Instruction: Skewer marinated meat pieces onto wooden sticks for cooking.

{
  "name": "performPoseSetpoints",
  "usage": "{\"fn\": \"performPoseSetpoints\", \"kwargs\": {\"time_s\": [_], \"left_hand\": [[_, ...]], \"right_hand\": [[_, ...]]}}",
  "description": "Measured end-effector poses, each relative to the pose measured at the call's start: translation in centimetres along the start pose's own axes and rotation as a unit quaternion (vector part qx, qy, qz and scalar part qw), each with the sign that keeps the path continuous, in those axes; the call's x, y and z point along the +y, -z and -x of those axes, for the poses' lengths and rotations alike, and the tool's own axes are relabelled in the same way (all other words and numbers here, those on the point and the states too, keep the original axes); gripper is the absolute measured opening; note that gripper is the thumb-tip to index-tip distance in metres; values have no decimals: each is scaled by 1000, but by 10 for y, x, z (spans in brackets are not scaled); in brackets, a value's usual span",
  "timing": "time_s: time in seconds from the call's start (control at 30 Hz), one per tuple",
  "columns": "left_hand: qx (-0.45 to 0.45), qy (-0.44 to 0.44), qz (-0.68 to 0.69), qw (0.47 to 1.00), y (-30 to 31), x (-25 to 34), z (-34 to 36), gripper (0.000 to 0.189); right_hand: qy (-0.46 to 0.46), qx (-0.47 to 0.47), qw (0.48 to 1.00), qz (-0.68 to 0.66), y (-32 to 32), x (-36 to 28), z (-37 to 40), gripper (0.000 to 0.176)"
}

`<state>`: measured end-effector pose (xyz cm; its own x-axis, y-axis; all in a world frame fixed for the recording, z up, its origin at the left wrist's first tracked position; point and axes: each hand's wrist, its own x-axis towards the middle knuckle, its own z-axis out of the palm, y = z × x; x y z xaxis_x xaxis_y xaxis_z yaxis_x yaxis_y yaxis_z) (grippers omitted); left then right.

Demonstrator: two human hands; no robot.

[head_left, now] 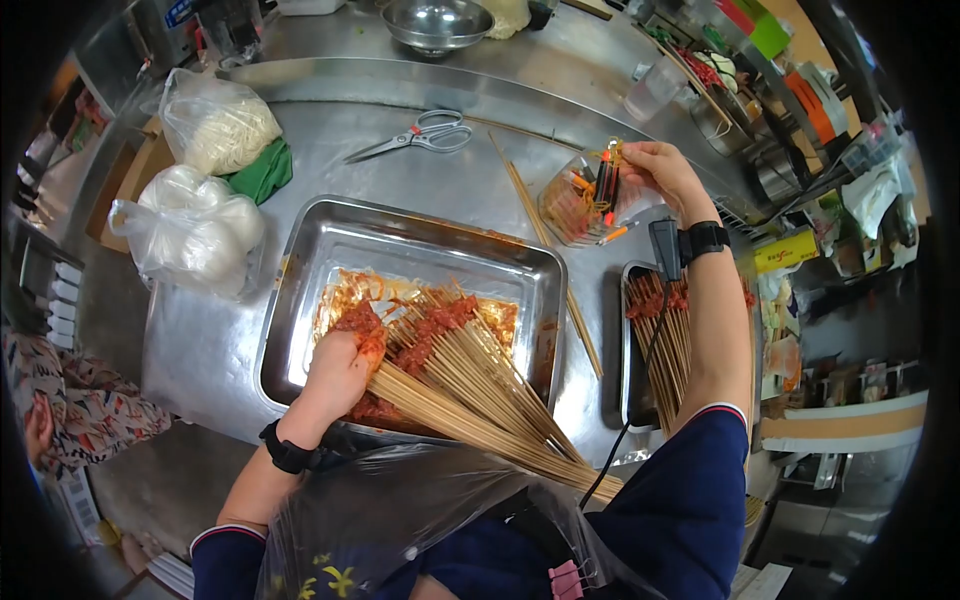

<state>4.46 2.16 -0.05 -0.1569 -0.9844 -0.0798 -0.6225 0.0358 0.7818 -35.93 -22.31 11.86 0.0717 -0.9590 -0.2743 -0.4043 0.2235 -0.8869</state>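
Head view looks down on a steel table (430, 180) that fills most of the frame. At its centre sits a large steel tray (420, 250), smeared with red marinade along its near half. A thick bundle of meat skewers (470, 380) lies in it. Its long axis runs on a diagonal, with the red meat ends toward the centre-left and the bare bamboo ends fanning over the tray's rim to the lower right.

The left hand (340, 370), stained with marinade, is at the lower left of the tray. Its fingers are closed round the bundle just beside the meat.

At the upper left lie two clear plastic bags of white food (200, 225), with a green cloth (265, 170) between them.

A narrower steel tray (628, 340) at the right holds more skewers (665, 335), lying nearly straight up and down the frame, meat at the top.

The right hand (665, 170), upper right, has its fingers bent down onto orange and black pieces standing in a clear plastic container (570, 210). Whether they grip is unclear.

Loose bamboo sticks (545, 240) and scissors (420, 135) lie above the large tray. Writing on a yellow box (785, 250) at the right edge is too small to read.
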Motion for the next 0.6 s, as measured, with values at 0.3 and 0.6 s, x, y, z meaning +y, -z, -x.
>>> {"fn": "performPoseSetpoints", "kwargs": {"time_s": [0.3,0.6], "left_hand": [[11,11,-9,1000,1,5,2,19],[22,38,-46,998,-6,3,1,37]], "right_hand": [[42,47,989,136,-5,-3,-10,18],[146,-80,986,-26,-113,-134,26,20]]}}
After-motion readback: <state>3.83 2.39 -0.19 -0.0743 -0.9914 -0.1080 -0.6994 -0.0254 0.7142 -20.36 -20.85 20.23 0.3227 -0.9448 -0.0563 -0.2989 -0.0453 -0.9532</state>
